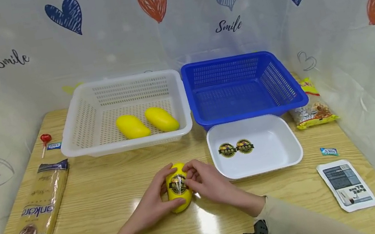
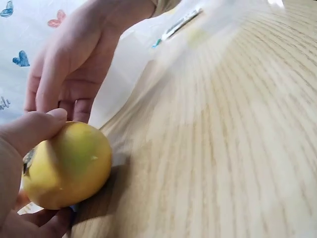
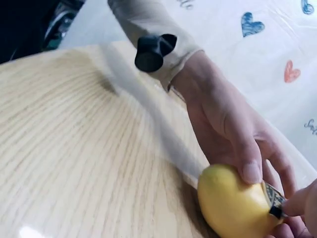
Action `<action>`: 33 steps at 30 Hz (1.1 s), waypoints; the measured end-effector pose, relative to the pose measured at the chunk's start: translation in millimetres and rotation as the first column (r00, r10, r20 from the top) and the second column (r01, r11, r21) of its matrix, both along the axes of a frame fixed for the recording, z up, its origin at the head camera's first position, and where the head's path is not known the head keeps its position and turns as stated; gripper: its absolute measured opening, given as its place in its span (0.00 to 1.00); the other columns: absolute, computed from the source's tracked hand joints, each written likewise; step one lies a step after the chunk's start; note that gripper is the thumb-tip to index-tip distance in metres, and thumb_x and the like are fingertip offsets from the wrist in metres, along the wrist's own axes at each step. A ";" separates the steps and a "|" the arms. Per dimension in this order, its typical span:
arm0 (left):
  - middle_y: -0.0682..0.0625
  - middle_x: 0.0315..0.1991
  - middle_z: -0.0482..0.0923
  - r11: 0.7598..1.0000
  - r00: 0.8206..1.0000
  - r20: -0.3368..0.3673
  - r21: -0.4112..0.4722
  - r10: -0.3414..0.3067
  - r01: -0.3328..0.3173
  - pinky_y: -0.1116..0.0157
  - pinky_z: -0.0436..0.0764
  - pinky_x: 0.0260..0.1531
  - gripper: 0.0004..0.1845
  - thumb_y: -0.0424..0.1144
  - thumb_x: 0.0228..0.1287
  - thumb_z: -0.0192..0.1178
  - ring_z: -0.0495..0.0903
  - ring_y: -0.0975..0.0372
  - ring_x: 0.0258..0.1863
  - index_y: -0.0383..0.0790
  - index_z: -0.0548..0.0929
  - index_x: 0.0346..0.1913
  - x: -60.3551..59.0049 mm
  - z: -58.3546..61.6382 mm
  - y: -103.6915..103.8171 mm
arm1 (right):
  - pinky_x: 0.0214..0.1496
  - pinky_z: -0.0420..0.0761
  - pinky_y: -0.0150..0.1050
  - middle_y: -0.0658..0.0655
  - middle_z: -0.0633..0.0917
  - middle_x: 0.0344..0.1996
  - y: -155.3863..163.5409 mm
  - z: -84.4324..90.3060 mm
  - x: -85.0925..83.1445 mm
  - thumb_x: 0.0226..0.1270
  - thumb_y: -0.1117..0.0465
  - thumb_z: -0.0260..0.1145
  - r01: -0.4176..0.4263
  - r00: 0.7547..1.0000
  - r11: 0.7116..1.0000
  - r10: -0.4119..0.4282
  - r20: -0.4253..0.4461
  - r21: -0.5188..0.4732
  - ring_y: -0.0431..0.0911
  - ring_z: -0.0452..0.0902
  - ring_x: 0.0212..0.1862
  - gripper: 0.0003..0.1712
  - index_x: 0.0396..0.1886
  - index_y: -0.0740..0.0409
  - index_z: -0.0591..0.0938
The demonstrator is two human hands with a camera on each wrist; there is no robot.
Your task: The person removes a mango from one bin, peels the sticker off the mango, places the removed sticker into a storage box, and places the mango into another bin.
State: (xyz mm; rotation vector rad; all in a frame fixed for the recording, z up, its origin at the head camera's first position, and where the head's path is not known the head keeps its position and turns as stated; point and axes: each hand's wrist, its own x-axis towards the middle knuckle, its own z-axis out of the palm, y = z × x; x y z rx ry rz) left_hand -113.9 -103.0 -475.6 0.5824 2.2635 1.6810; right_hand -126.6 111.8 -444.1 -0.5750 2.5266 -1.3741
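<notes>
Table (image 1: 117, 188) wooden, wide. White basket (image 1: 72, 124) at back left, two yellow mangoes (image 1: 147, 123) inside; blue basket (image 1: 201, 89) just beside it on right. White tray (image 1: 275, 147) in front of blue basket, two round stickers (image 1: 236, 148) lying in it. Mango (image 1: 179, 189) on table at centre front, between both hands. Left hand (image 1: 157, 199) curled round its left side, gripping. Right hand (image 1: 204, 181) pinches edge of dark sticker (image 1: 178, 184) on mango's top with fingertips.

White basket (image 1: 72, 124) with two yellow mangoes (image 1: 147, 123) beyond the hands | blue basket (image 1: 278, 76) beyond, rightward | white tray (image 1: 281, 159) holding two stickers (image 1: 236, 147) just right | pasta packet (image 1: 30, 228) far left | sachet (image 1: 348, 185) far right
</notes>
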 end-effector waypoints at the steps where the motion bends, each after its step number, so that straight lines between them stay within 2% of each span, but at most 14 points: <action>1: 0.46 0.75 0.54 1.000 1.000 -0.007 -0.025 0.017 -0.017 0.59 0.70 0.63 0.40 0.44 0.55 0.74 0.65 0.53 0.68 0.45 0.66 0.69 0.7 0.6 0.8 | 0.40 0.81 0.32 0.50 0.80 0.37 -0.9 -0.4 -0.2 0.70 0.63 0.62 0.006 1.000 1.000 -0.006 0.010 -0.008 0.39 0.78 0.36 0.14 0.52 0.63 0.76; 3: 0.47 0.73 0.58 0.997 0.998 -0.029 -0.059 0.056 -0.057 0.58 0.72 0.61 0.40 0.45 0.53 0.75 0.66 0.54 0.67 0.45 0.68 0.68 1.9 0.9 2.7 | 0.40 0.81 0.32 0.49 0.80 0.36 -2.6 -0.5 -0.1 0.71 0.63 0.62 0.018 1.000 1.000 -0.018 0.013 -0.004 0.39 0.78 0.36 0.13 0.52 0.61 0.75; 7: 0.46 0.71 0.60 0.989 0.990 -0.054 -0.066 0.131 -0.134 0.61 0.77 0.56 0.40 0.43 0.49 0.78 0.70 0.54 0.62 0.42 0.70 0.65 3.8 0.9 8.6 | 0.42 0.81 0.32 0.48 0.80 0.35 -4.0 4.0 0.5 0.70 0.63 0.60 0.024 1.000 1.000 -0.024 -0.009 -0.012 0.38 0.79 0.37 0.14 0.53 0.60 0.75; 11: 0.43 0.69 0.61 0.975 0.975 -0.098 -0.082 0.197 -0.205 0.63 0.79 0.49 0.41 0.43 0.46 0.79 0.71 0.54 0.60 0.40 0.71 0.65 5.4 1.5 16.8 | 0.43 0.81 0.32 0.50 0.79 0.37 -5.0 10.6 0.8 0.69 0.66 0.59 0.000 0.997 1.000 -0.001 -0.073 -0.025 0.40 0.78 0.40 0.12 0.51 0.60 0.76; 15: 0.43 0.68 0.62 0.958 0.962 -0.127 -0.128 0.241 -0.256 0.61 0.78 0.47 0.43 0.45 0.46 0.79 0.70 0.55 0.59 0.39 0.70 0.64 6.4 2.6 21.9 | 0.43 0.81 0.32 0.50 0.77 0.41 -4.9 13.8 1.2 0.69 0.67 0.61 -0.027 0.992 0.999 0.030 -0.120 0.020 0.41 0.76 0.41 0.08 0.46 0.56 0.80; 19: 0.42 0.68 0.61 0.954 0.961 -0.129 -0.148 0.244 -0.262 0.59 0.78 0.48 0.42 0.46 0.46 0.79 0.70 0.54 0.60 0.39 0.69 0.64 7.0 3.5 22.9 | 0.43 0.80 0.30 0.48 0.80 0.40 -3.1 19.4 2.4 0.69 0.68 0.62 -0.038 0.980 0.999 0.040 -0.195 0.013 0.39 0.77 0.41 0.07 0.42 0.54 0.83; 22: 0.42 0.68 0.60 0.956 0.963 -0.113 -0.138 0.245 -0.260 0.60 0.78 0.47 0.42 0.44 0.46 0.79 0.71 0.54 0.57 0.38 0.69 0.63 6.6 4.0 22.7 | 0.43 0.81 0.31 0.49 0.82 0.39 4.4 36.2 1.2 0.68 0.69 0.63 -0.020 0.958 0.999 0.005 -0.286 -0.048 0.39 0.78 0.41 0.08 0.41 0.55 0.83; 25: 0.41 0.67 0.60 0.958 0.965 -0.091 -0.130 0.246 -0.257 0.62 0.79 0.47 0.43 0.41 0.46 0.79 0.72 0.55 0.54 0.36 0.68 0.63 6.4 5.3 22.5 | 0.43 0.82 0.34 0.49 0.83 0.39 24.6 58.5 -5.5 0.66 0.69 0.65 0.039 0.937 0.996 -0.063 -0.344 -0.075 0.40 0.79 0.40 0.07 0.40 0.54 0.84; 27: 0.41 0.68 0.59 0.958 0.967 -0.080 -0.135 0.243 -0.252 0.62 0.79 0.47 0.43 0.41 0.46 0.79 0.72 0.55 0.54 0.35 0.68 0.64 6.7 5.7 22.0 | 0.44 0.82 0.37 0.49 0.85 0.37 44.9 68.5 -14.0 0.65 0.68 0.67 0.089 0.939 0.994 -0.104 -0.329 -0.062 0.40 0.80 0.40 0.06 0.40 0.54 0.85; 29: 0.41 0.68 0.59 0.960 0.970 -0.066 -0.138 0.235 -0.242 0.61 0.79 0.48 0.44 0.42 0.46 0.79 0.72 0.54 0.54 0.35 0.67 0.64 6.6 6.0 21.3 | 0.45 0.82 0.40 0.49 0.85 0.37 68.9 72.3 -24.8 0.66 0.66 0.67 0.122 0.959 0.992 -0.125 -0.256 -0.031 0.42 0.81 0.40 0.05 0.40 0.54 0.85; 31: 0.41 0.68 0.59 0.963 0.973 -0.055 -0.142 0.223 -0.228 0.61 0.79 0.49 0.44 0.43 0.47 0.79 0.72 0.54 0.55 0.35 0.67 0.65 5.9 5.5 20.0 | 0.46 0.82 0.42 0.50 0.86 0.38 94.3 69.6 -36.5 0.66 0.64 0.67 0.152 0.978 0.988 -0.146 -0.152 0.030 0.44 0.81 0.42 0.05 0.41 0.55 0.85; 33: 0.43 0.69 0.58 0.965 0.977 -0.048 -0.150 0.210 -0.215 0.61 0.78 0.50 0.44 0.44 0.48 0.78 0.72 0.55 0.56 0.36 0.67 0.65 4.8 5.2 18.3 | 0.45 0.81 0.42 0.53 0.85 0.39 120.3 60.7 -47.9 0.67 0.64 0.66 0.162 0.985 0.980 -0.155 -0.071 0.118 0.46 0.81 0.43 0.06 0.42 0.57 0.84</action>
